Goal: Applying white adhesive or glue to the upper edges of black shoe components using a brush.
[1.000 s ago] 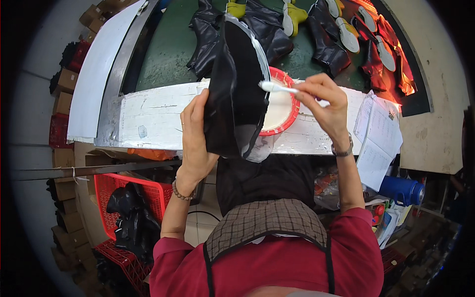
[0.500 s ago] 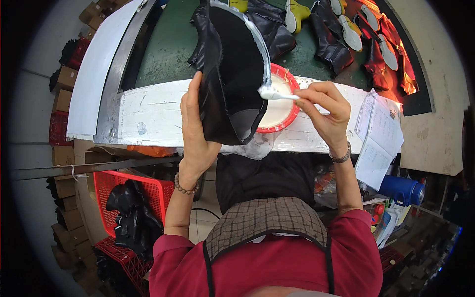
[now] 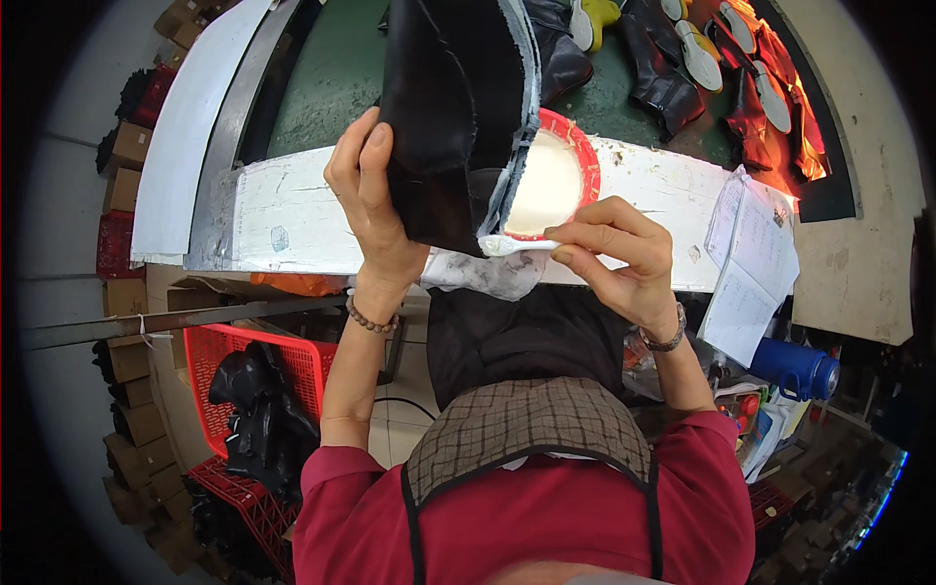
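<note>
My left hand (image 3: 375, 200) grips a black leather boot upper (image 3: 439, 127) from its left side and holds it up over the white bench edge. A whitish wet coating runs along the upper's right edge. Between the thumb and fingers of my right hand (image 3: 619, 253) is a small white brush (image 3: 522, 245). Its coated head touches the lower right corner of the upper. Behind the brush, partly hidden by the upper, stands a red-rimmed bowl (image 3: 589, 161) of creamy white liquid, probably glue. A crumpled whitish cloth (image 3: 483, 273) hangs at the bench edge beneath.
Black boots (image 3: 663, 73) with pale soles lie on the green surface (image 3: 327, 97) beyond the white bench (image 3: 302, 210). Written sheets (image 3: 746, 263) hang at the right, above a blue flask (image 3: 795, 370). A red crate (image 3: 258, 336) with black leather pieces stands at lower left.
The brush has moved down the upper's right edge to its lower corner. My left hand has turned the upper, so its inside shows less and its outer side more.
</note>
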A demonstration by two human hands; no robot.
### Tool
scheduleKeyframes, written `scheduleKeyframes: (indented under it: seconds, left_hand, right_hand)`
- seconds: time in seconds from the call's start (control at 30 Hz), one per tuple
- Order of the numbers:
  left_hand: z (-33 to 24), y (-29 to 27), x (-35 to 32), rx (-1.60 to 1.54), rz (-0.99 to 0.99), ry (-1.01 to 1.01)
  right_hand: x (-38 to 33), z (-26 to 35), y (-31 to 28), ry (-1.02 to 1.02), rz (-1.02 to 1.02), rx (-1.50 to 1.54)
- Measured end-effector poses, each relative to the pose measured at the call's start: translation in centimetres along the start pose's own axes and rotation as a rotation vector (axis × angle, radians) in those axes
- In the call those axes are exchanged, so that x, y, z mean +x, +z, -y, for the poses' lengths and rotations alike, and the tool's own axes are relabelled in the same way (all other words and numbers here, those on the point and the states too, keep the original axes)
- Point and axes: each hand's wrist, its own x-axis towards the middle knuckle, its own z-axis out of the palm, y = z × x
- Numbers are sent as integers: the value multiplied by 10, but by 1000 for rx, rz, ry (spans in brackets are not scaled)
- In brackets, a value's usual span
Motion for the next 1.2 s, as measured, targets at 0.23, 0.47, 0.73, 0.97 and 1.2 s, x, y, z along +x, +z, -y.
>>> scheduleKeyframes:
  seconds: [0.23,0.47,0.73,0.97,1.2]
  left_hand:
    - [11,-27,-1,-129,137,-219]
    - [72,-94,-68,-790,395,-1248]
    - [56,-98,-53,-1051,448,-1425]
    - [54,-96,-44,-1172,292,-1448]
    - [44,-79,-54,-1271,520,-1447]
  right_hand:
    - [7,-29,-4,175,-95,-60]
    - [19,-92,-12,58,131,-833]
    - [54,-53,-20,-32,-114,18]
    - [32,-59,-36,1,-61,-99]
    - [59,-49,-25,-135,-31,-123]
